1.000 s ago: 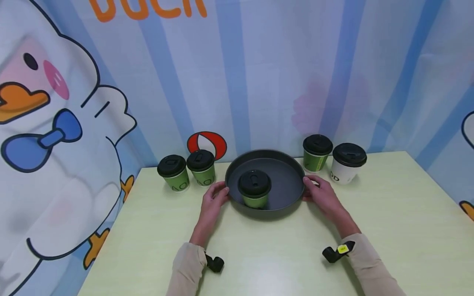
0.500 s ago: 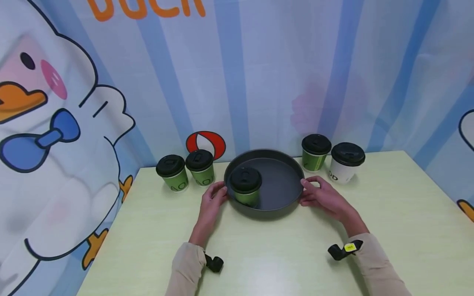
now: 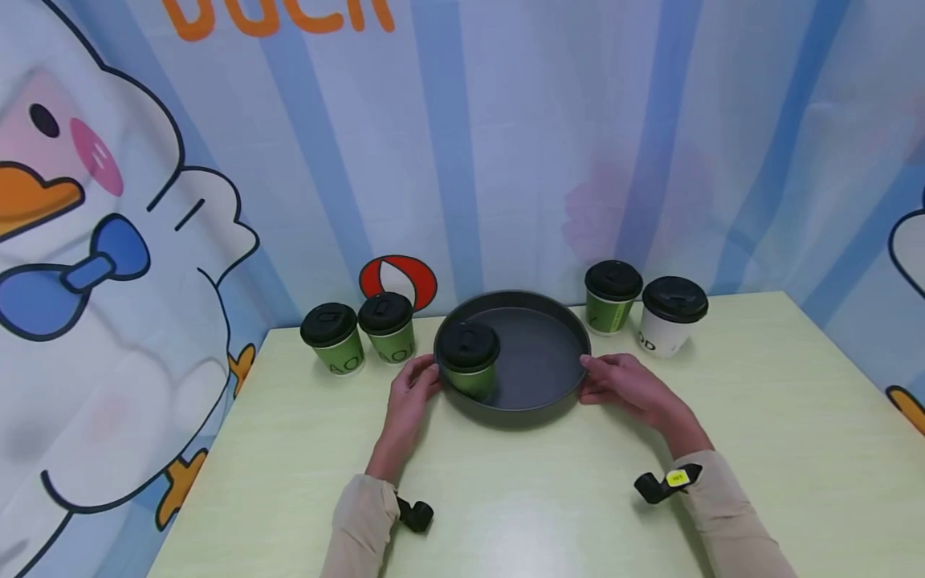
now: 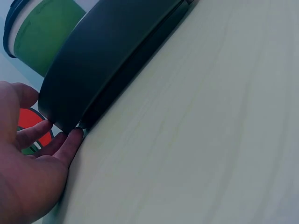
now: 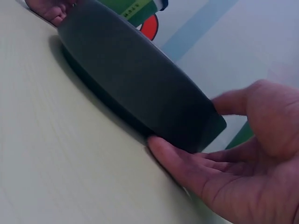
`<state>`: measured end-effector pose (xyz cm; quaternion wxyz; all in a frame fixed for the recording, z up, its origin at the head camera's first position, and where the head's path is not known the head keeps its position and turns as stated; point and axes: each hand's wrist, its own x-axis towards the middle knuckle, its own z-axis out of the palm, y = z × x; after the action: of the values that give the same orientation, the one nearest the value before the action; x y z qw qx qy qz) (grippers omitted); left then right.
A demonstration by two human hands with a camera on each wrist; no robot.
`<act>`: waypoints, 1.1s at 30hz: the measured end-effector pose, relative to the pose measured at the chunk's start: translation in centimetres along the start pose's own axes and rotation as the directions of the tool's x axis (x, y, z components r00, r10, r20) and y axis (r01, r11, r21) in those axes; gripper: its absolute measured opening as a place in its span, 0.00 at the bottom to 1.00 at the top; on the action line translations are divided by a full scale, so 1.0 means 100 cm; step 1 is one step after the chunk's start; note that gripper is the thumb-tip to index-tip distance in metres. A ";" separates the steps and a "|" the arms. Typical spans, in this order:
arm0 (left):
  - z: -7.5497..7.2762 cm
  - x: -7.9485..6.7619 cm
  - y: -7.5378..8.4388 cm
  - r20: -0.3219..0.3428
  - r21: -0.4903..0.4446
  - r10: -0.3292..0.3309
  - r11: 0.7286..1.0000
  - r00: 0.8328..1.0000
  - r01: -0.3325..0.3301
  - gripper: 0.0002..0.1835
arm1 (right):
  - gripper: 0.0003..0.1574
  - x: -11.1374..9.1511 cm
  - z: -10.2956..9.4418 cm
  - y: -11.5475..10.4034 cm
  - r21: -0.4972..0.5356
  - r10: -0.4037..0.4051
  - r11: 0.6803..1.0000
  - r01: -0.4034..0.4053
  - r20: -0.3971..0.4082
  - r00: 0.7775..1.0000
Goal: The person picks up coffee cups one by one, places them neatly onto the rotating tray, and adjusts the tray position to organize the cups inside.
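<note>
A round dark grey baking pan (image 3: 542, 353) is held between both hands at the table's far middle. Inside it, against the left wall, a green paper cup (image 3: 473, 381) with a black lid stands upright. My left hand (image 3: 409, 405) grips the pan's left side, thumb at the wall and fingertips under the base in the left wrist view. On the opposite side my right hand (image 3: 632, 392) holds the pan, its thumb near the rim and fingers (image 5: 170, 156) beneath. A dark shadowed gap shows under the pan in the right wrist view.
Two green lidded cups (image 3: 332, 341) (image 3: 390, 329) stand left of the pan. Behind the right hand are another green cup (image 3: 610, 301) and a white cup (image 3: 666, 321), both with black lids. A printed curtain (image 3: 506, 144) hangs behind the pale table (image 3: 520, 498).
The green cup in the pan has slid left, from near the middle to the left wall. My right hand has shifted its hold slightly; the pan stays in nearly the same place.
</note>
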<state>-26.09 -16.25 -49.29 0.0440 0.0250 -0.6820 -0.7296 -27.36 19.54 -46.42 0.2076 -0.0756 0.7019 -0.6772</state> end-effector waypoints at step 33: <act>-0.001 0.000 0.002 0.024 0.019 -0.010 1.000 1.000 0.009 0.22 | 0.49 -0.030 0.001 -0.037 -0.481 -0.038 0.875 -0.054 -0.179 0.983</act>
<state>-26.03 -16.39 -49.14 0.0321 0.0198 -0.6891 -0.7237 -25.31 20.35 -42.22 0.1195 -0.0595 0.8652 -0.4834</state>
